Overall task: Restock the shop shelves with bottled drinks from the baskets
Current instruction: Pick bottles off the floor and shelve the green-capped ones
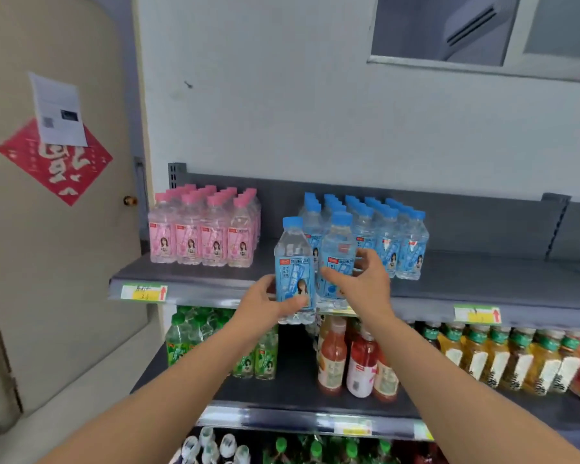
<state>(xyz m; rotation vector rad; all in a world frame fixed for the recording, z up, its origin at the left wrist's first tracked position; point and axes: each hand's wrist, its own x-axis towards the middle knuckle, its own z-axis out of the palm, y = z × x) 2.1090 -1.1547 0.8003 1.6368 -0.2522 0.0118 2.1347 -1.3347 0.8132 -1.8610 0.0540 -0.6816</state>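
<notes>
Left hand: the left hand grips a blue-capped soda water bottle round its label, thumb across the front. The bottle is upright, and its base hangs below the lip of the top shelf, so it is in the air, not yet set down.
Right hand: the right hand is wrapped round a second blue-capped bottle, fingers behind it and thumb in front. That one sits a little higher and further in, at the shelf's front edge. I cannot tell whether its base touches the shelf.
Where the drinks go: the two bottles are just in front of the standing block of blue-capped bottles, at its left corner. I'd say they are meant to extend those rows.
Why held so: a low grip on the body keeps each cap up and the label facing out, as on the stocked ones.
Neighbours: the pink-capped bottles stand well apart to the left, with bare shelf between the two kinds.
Below: green bottles and red juice bottles are on the next shelf down.
Baskets: none in sight from here.
</notes>
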